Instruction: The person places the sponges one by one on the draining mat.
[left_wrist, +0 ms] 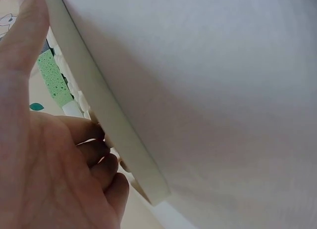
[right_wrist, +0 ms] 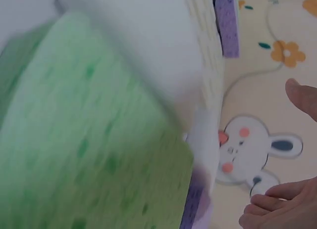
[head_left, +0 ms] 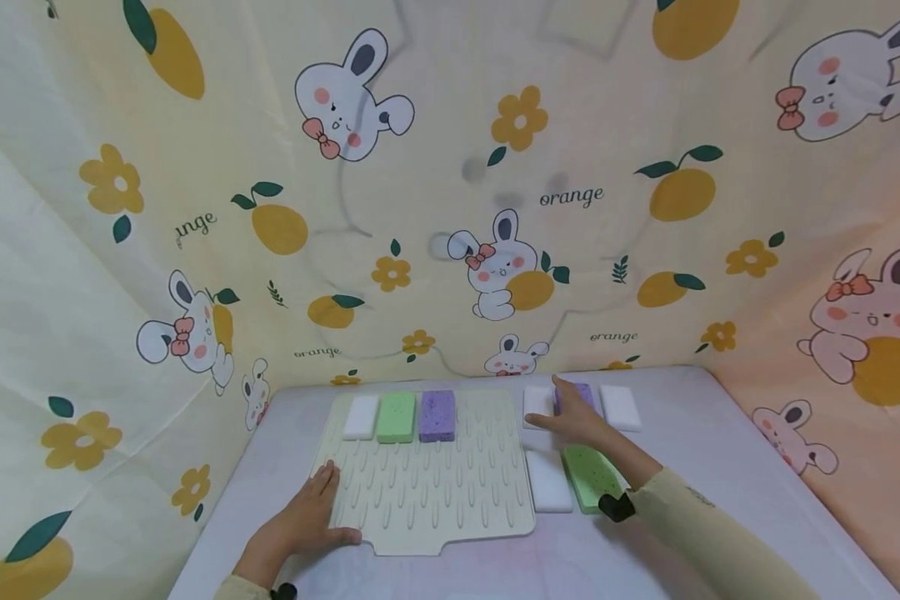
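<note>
A cream drying mat [head_left: 487, 492] with raised ridges lies on the table. On its back left part stand a white sponge [head_left: 361, 417], a green sponge [head_left: 397, 417] and a purple sponge [head_left: 437, 416] in a row. My left hand [head_left: 305, 515] rests at the mat's front left corner, fingers along the side edge and thumb near the front edge. With thumb and fingers spread, my right hand [head_left: 583, 421] reaches over another white sponge [head_left: 537, 406] and purple sponge [head_left: 585, 392] right of the mat. Nothing lies between its thumb and fingers in the right wrist view.
Beyond my right hand lies one more white sponge [head_left: 621, 408]. Closer to me, a white block [head_left: 550, 482] and a green sponge [head_left: 591, 479] lie beside the mat, partly under my right forearm. A patterned cloth [head_left: 435, 333] rises behind the table [head_left: 510, 575].
</note>
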Tool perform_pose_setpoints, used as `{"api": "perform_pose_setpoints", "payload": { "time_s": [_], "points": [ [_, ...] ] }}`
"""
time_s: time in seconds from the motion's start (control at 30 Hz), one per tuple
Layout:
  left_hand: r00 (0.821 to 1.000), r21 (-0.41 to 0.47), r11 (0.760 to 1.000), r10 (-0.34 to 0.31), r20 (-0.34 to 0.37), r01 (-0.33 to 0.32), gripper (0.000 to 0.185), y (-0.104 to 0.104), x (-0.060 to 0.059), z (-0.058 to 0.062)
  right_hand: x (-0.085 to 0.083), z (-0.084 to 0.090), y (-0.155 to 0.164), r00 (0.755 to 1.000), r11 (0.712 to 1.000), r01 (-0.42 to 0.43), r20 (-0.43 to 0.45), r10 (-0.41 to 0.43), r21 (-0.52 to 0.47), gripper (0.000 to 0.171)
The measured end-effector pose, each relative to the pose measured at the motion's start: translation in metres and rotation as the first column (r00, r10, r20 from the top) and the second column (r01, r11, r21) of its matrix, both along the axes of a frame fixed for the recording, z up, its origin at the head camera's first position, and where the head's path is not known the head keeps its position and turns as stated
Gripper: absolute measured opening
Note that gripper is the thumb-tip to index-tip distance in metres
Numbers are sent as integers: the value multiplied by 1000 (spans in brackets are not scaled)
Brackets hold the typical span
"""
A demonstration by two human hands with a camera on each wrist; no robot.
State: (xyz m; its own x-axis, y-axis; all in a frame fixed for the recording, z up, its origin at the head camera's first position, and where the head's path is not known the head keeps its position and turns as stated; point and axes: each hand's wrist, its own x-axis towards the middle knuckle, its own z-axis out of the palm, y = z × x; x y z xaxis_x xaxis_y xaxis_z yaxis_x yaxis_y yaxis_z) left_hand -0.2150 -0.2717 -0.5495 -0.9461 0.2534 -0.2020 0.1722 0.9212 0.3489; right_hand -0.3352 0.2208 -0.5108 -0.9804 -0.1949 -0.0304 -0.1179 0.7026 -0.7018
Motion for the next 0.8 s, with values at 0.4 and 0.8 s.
{"api": "perform_pose_setpoints", "payload": {
  "time_s": [0.4, 0.8],
  "points": [
    [1000, -5, 1000, -6, -10, 6, 130, 2, 0, 2, 0, -8, 56, 1000, 998, 18, -6, -18, 52, 120],
    [1000, -17, 1000, -24, -14, 24, 132, -2, -2, -6, 3, -15, 94, 999, 998, 34, -5, -34, 60, 117]
  ]
}}
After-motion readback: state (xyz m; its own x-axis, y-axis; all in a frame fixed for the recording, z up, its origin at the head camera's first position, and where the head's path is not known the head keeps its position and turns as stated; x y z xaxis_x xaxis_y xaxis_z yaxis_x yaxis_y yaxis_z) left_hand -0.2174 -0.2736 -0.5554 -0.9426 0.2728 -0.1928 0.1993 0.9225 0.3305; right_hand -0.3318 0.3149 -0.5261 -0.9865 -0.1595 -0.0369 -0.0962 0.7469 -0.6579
